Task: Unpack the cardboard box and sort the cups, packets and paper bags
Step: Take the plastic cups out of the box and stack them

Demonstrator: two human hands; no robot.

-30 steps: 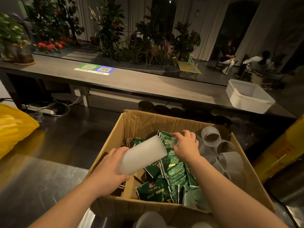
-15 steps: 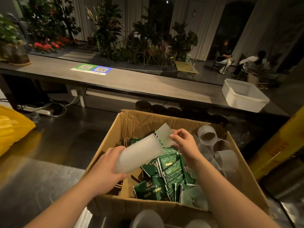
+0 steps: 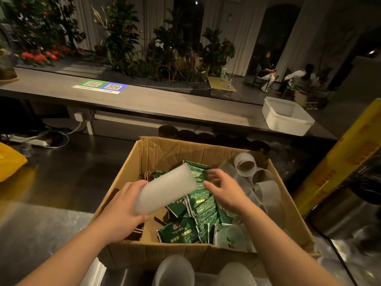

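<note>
The left hand (image 3: 121, 211) is gripping a stack of cups (image 3: 165, 193) on its side, fingers curled round the narrow end. The stack's mouth is pointing to 1 o'clock above the cardboard box (image 3: 185, 252), which is sitting on the tabletop (image 3: 41, 234). The right hand (image 3: 224, 190) is hovering just beside that mouth at 3 o'clock, fingers loosely spread and pinching nothing, a little blurred.

The person is probably gathering cups into one stack. To do it well, the left hand should be holding the stack steady while the right is taking one loose cup by its rim and sliding it in straight; thin ribbed plastic likely buckles if squeezed.

Inside the box:
- Loose cups (image 3: 245, 165) are lying at 2 o'clock.
- Green packets (image 3: 199, 205) are filling the middle.
- Brown paper bags (image 3: 151, 226) are lying at 8 o'clock.

More cups (image 3: 175, 270) are showing at 6 o'clock, outside the box.
</note>
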